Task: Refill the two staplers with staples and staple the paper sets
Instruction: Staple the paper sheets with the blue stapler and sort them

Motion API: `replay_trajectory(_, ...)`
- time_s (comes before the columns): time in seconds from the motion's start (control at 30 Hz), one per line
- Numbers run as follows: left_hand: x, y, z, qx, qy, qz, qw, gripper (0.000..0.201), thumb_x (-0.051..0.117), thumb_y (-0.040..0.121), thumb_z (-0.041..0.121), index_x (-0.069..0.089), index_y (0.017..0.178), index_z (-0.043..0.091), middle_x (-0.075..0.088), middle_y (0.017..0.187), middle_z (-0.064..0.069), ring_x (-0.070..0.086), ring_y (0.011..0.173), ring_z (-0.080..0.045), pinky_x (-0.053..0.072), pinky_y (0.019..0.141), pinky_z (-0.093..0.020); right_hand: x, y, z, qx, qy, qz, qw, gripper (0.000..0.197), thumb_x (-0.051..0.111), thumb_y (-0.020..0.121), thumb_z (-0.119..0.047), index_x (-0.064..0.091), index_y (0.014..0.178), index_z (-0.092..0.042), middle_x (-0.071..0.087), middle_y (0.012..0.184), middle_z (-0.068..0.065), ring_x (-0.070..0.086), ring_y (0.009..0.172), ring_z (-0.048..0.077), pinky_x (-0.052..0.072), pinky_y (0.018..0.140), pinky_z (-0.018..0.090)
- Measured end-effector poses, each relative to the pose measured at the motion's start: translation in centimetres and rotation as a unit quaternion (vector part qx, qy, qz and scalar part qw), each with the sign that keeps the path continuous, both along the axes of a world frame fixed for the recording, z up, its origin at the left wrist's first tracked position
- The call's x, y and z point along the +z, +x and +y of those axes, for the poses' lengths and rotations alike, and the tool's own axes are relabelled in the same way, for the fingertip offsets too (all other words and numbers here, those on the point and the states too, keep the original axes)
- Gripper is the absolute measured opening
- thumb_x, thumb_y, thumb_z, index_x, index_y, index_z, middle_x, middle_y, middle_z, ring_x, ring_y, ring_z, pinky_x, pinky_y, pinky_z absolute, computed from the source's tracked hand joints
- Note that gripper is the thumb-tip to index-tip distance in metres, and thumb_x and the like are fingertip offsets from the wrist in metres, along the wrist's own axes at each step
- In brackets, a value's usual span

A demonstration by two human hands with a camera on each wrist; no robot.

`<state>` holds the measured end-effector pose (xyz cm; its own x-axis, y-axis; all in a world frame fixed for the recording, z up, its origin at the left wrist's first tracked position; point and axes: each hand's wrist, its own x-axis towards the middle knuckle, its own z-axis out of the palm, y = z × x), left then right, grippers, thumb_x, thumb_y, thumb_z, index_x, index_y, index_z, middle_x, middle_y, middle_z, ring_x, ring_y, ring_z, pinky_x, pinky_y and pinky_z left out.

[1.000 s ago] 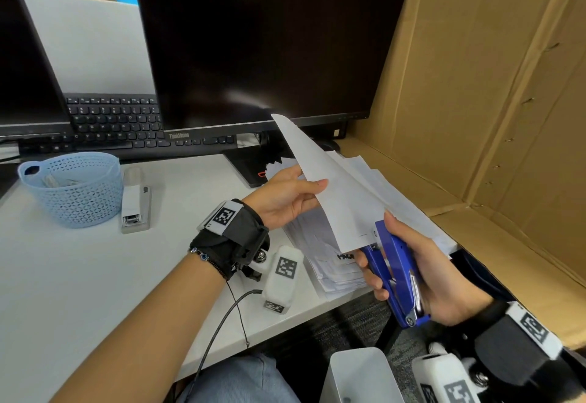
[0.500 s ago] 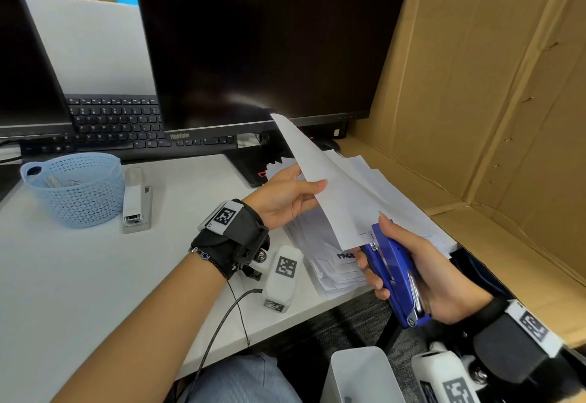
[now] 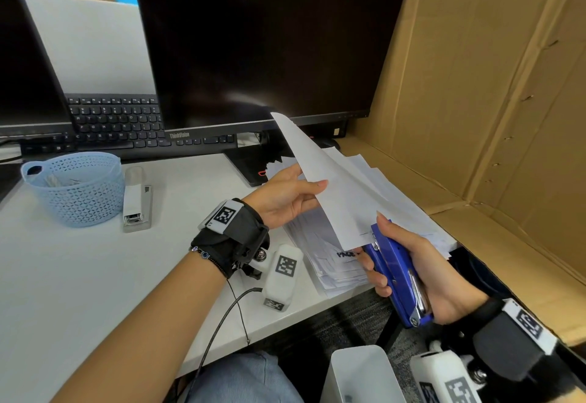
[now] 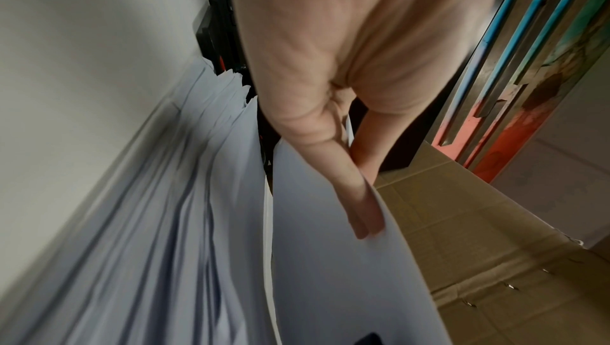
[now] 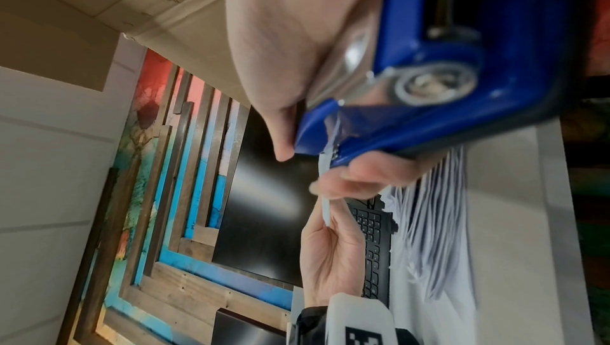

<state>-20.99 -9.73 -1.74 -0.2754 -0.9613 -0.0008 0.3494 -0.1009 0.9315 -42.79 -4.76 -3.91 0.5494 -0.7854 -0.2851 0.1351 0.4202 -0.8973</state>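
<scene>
One paper set (image 3: pixel 336 199), pinched in the left hand (image 3: pixel 282 199) above the bench's right edge, had its lower corner slid deeper into the blue stapler (image 3: pixel 396 272) clasped by the right hand (image 3: pixel 428 275), so stapling looked imminent.

The head view looks down and forward from above, wide enough to take in both hands, with the blue stapler (image 3: pixel 396 275) in the right hand (image 3: pixel 421 272). The left wrist view sits very close behind the left hand (image 4: pixel 333 84), looking along its fingers onto the held paper set (image 4: pixel 336 267). The right wrist view looks from close behind the grip, past the blue stapler toward the left hand. All three views share the held paper set.
</scene>
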Motion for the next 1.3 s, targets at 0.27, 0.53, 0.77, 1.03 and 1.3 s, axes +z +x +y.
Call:
replay_trajectory(0.27, 0.1, 0.0, 0.0, -0.004, 0.005, 0.005, 1.0, 0.047, 0.049, 0.094, -0.004, 0.042, 0.139, 0.01, 0.059, 0.127, -0.013, 0.065, 0.102, -0.021, 0.057, 0.082, -0.027, -0.3, 0.1, 0.0, -0.012, -0.029, 0.024, 0.999, 0.051, 0.059, 0.082, -0.056, 0.067, 0.075, -0.006, 0.056, 0.073, 0.012, 0.049, 0.047, 0.017, 0.043, 0.041, 0.024)
replay_trajectory(0.53, 0.1, 0.3, -0.1, 0.005, 0.006, 0.001, 1.0, 0.05, 0.05, 0.094, -0.003, 0.039, 0.141, 0.008, 0.058, 0.132, -0.016, 0.065, 0.104, -0.022, 0.057, 0.084, -0.028, -0.5, -1.0, -0.7, 0.036, 0.008, -0.029, 0.999, 0.067, 0.061, 0.077, -0.065, 0.062, 0.099, -0.002, 0.053, 0.083, 0.016, 0.053, 0.05, 0.021, 0.048, 0.043, 0.028)
replay_trajectory(0.77, 0.2, 0.3, 0.0, 0.002, 0.003, 0.001, 1.0, 0.049, 0.049, 0.094, -0.003, 0.04, 0.141, 0.009, 0.06, 0.126, -0.013, 0.065, 0.102, -0.021, 0.057, 0.082, -0.028, -0.7, -1.3, -1.1, 0.033, -0.005, -0.009, 0.999, 0.068, 0.066, 0.074, -0.065, 0.064, 0.093, 0.0, 0.053, 0.082, 0.017, 0.053, 0.049, 0.02, 0.048, 0.043, 0.027)
replay_trajectory(1.03, 0.2, 0.4, -0.1, 0.001, -0.001, -0.001, 1.0, 0.047, 0.049, 0.094, -0.004, 0.041, 0.139, 0.008, 0.062, 0.121, -0.01, 0.065, 0.102, -0.021, 0.057, 0.083, -0.028, -0.7, -1.6, -1.3, 0.017, -0.03, 0.016, 0.999, 0.065, 0.062, 0.077, -0.065, 0.064, 0.088, -0.001, 0.046, 0.085, 0.02, 0.049, 0.049, 0.02, 0.046, 0.043, 0.028)
replay_trajectory(1.3, 0.2, 0.4, 0.0, -0.003, -0.006, -0.004, 1.0, 0.045, 0.048, 0.094, -0.004, 0.043, 0.137, 0.01, 0.063, 0.12, -0.008, 0.064, 0.104, -0.022, 0.056, 0.085, -0.028, -0.5, -1.4, -1.1, 0.01, -0.039, 0.031, 0.999, 0.063, 0.066, 0.074, -0.063, 0.065, 0.084, -0.002, 0.048, 0.083, 0.019, 0.048, 0.047, 0.02, 0.044, 0.041, 0.027)
